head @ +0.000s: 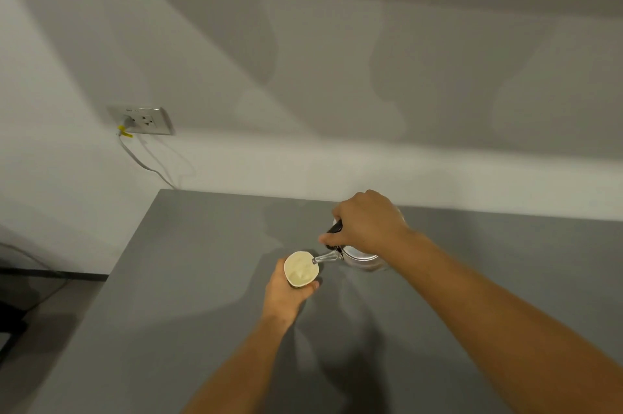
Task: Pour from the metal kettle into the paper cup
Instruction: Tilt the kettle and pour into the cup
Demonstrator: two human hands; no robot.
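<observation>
A white paper cup (301,268) is held a little above the grey table (188,278), tipped so its pale inside faces me, with my left hand (286,295) wrapped around its lower side. A shiny metal kettle (362,259) sits just right of the cup, and its thin spout reaches the cup's right rim. My right hand (365,223) grips the kettle's black handle from above and hides most of the lid. I cannot tell whether any liquid is flowing.
The table's left edge drops to a dark floor. A white wall stands close behind the table's far edge. A wall socket (145,120) with a grey cable (141,164) plugged in is at the upper left.
</observation>
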